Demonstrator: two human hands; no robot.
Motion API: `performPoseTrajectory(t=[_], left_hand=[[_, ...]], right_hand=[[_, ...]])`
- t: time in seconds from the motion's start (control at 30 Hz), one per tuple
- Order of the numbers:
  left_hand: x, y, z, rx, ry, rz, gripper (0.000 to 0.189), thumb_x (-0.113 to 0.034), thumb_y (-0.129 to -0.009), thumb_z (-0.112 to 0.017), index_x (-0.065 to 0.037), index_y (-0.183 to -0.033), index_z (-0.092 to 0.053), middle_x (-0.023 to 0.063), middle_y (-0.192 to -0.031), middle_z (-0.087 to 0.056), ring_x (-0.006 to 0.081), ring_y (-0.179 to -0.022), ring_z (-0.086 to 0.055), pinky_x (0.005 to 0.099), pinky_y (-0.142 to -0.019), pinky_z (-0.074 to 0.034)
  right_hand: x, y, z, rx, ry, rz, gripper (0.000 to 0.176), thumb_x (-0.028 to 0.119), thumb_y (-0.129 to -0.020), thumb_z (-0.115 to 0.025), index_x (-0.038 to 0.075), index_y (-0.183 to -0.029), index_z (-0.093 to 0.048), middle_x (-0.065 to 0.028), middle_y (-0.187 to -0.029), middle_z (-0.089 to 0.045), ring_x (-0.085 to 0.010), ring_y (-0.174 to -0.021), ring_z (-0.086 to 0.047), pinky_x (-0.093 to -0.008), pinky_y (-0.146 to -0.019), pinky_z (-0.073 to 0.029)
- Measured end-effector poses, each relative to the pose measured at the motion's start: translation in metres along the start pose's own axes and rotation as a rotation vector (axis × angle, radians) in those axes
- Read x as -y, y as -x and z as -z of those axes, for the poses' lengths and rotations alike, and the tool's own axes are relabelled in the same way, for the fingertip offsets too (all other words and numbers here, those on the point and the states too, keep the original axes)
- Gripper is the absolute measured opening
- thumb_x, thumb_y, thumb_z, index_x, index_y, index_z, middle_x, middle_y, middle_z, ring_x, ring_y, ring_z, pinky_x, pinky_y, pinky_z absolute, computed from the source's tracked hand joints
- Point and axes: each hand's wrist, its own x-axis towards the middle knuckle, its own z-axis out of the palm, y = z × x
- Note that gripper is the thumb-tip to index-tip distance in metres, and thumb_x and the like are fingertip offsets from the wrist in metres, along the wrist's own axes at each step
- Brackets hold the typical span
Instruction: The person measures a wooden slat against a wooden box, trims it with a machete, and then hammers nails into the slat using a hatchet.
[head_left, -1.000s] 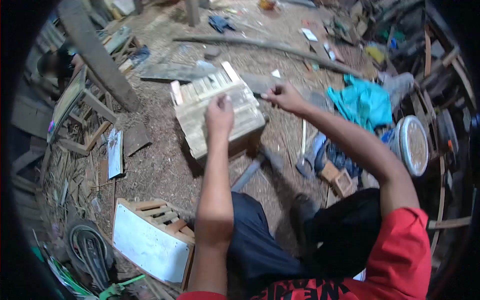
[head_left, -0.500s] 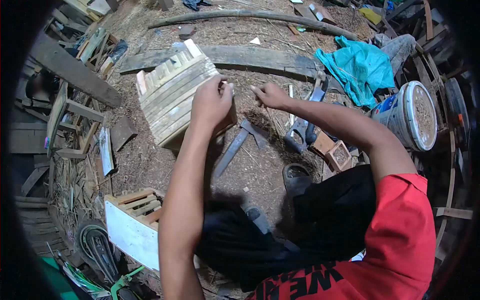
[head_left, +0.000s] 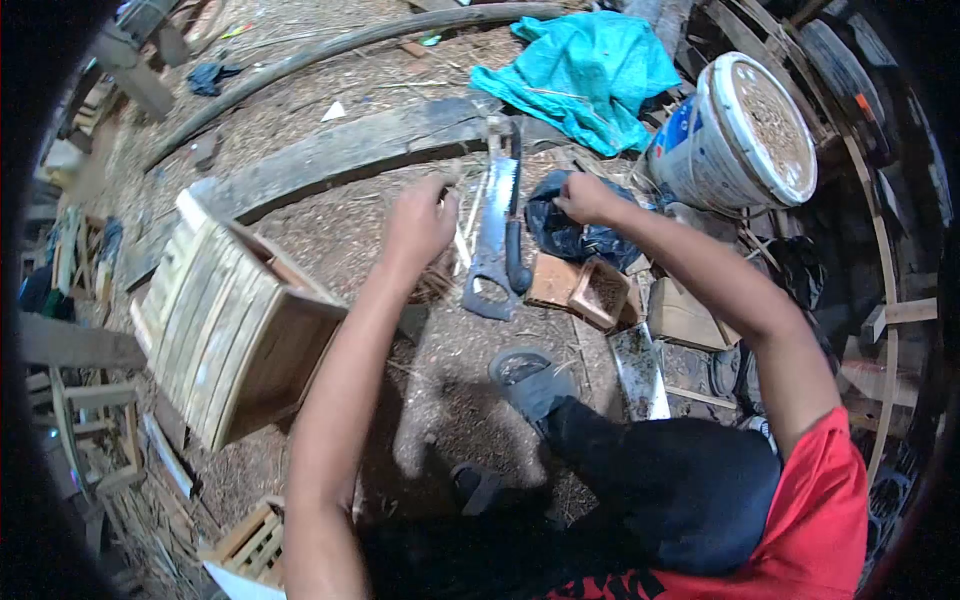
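My left hand [head_left: 422,225] is raised over the littered ground, with its fingers curled and the thumb against them; whatever they pinch is too small to make out. My right hand [head_left: 588,198] is over the mouth of a black plastic bag [head_left: 548,228], fingers bent together. Whether it grips the bag or something in it is hidden. Between the hands lies a handsaw [head_left: 492,235], beside a black-handled tool [head_left: 516,255]. Left of my left forearm stands a slatted wooden box [head_left: 215,330], tilted in view.
Wooden blocks [head_left: 600,292] lie below the bag. A white bucket [head_left: 735,135] and a teal sheet [head_left: 595,75] are at the back right. A long plank [head_left: 340,150] crosses behind. A second slatted box [head_left: 255,550] is at bottom left, near my sandalled foot [head_left: 535,380].
My view has swung right. My left hand has left the wooden box's edge, and my right hand has moved out to the black plastic bag. The hatchet is now mostly hidden behind my left arm.
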Motion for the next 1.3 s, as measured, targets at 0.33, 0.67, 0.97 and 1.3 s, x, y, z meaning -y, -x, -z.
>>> performPoseTrajectory(t=[0.33,0.67,0.97,1.3], left_hand=[[-0.022,0.009,-0.147,0.251,0.265,0.016,0.021,-0.013,-0.085,-0.059,0.0,-0.101,-0.066,0.0222,-0.095,-0.067,0.0422,-0.092,-0.063,0.05,-0.081,-0.05],[-0.001,0.008,-0.134,0.197,0.283,0.014,0.025,-0.015,-0.086,-0.059,-0.001,-0.105,-0.067,0.0229,-0.1,-0.068,0.0412,-0.095,-0.064,0.047,-0.086,-0.05],[0.003,0.019,-0.098,0.256,0.285,0.163,0.024,-0.016,-0.088,-0.058,-0.003,-0.106,-0.067,0.0235,-0.097,-0.068,0.04,-0.09,-0.066,0.0455,-0.08,-0.052],[-0.005,0.023,-0.083,0.212,0.346,0.188,0.025,-0.016,-0.09,-0.062,-0.002,-0.11,-0.068,0.0208,-0.098,-0.07,0.0309,-0.091,-0.07,0.0383,-0.08,-0.054]], right_hand=[[-0.049,0.039,-0.087,-0.176,-0.163,-0.431,0.022,0.002,-0.081,-0.055,-0.007,-0.097,-0.067,-0.0353,-0.107,-0.063,-0.0474,-0.103,-0.062,-0.0525,-0.09,-0.051],[-0.06,0.035,-0.082,-0.068,-0.164,-0.393,0.024,0.01,-0.076,-0.065,-0.005,-0.094,-0.069,-0.0316,-0.1,-0.066,-0.0449,-0.101,-0.064,-0.0487,-0.088,-0.052],[-0.075,0.031,-0.076,-0.002,-0.084,-0.275,0.027,0.018,-0.075,-0.068,-0.005,-0.09,-0.069,-0.0306,-0.093,-0.066,-0.0423,-0.095,-0.066,-0.0463,-0.083,-0.053],[-0.052,0.049,-0.018,-0.021,-0.987,-0.218,0.016,0.014,-0.085,-0.069,-0.001,-0.085,-0.067,-0.0149,-0.082,-0.071,-0.0192,-0.072,-0.07,-0.0323,-0.066,-0.055]])
